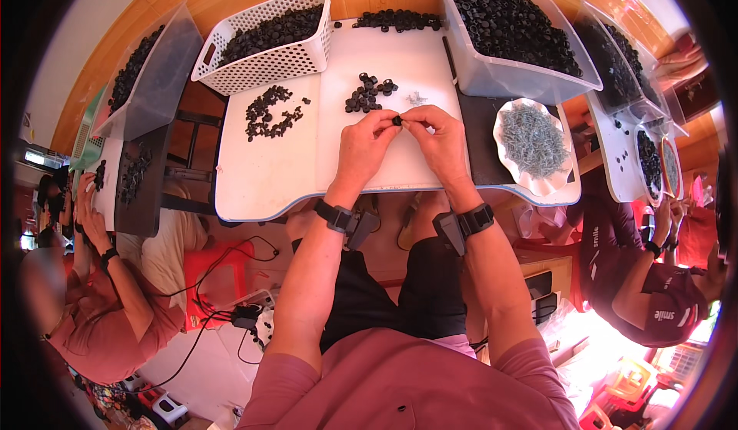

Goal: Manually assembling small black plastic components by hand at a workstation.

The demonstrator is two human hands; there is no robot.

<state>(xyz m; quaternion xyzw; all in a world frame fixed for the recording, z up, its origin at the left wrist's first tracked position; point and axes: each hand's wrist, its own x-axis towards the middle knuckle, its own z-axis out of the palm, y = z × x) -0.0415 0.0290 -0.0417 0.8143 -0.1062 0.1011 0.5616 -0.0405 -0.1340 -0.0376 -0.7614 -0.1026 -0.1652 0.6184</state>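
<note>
Over the white table (269,176), my two hands meet at chest height in the middle. My left hand (364,146) pinches a small black round plastic piece (397,120) between thumb and fingertips. Closed against the other side of that piece are the fingertips of my right hand (440,144); anything tiny they hold is hidden. Just beyond lies a loose pile of black knob-like pieces (370,92), with a few small silvery screws (417,98) beside it. Smaller black pieces (269,113) are scattered to the left.
A white perforated basket (269,70) and a clear bin (523,83), both holding black pieces, stand at the back. More black pieces (400,20) lie between them. A fluted white dish (506,165) of screws sits right. Co-workers sit left (115,307) and right (638,284).
</note>
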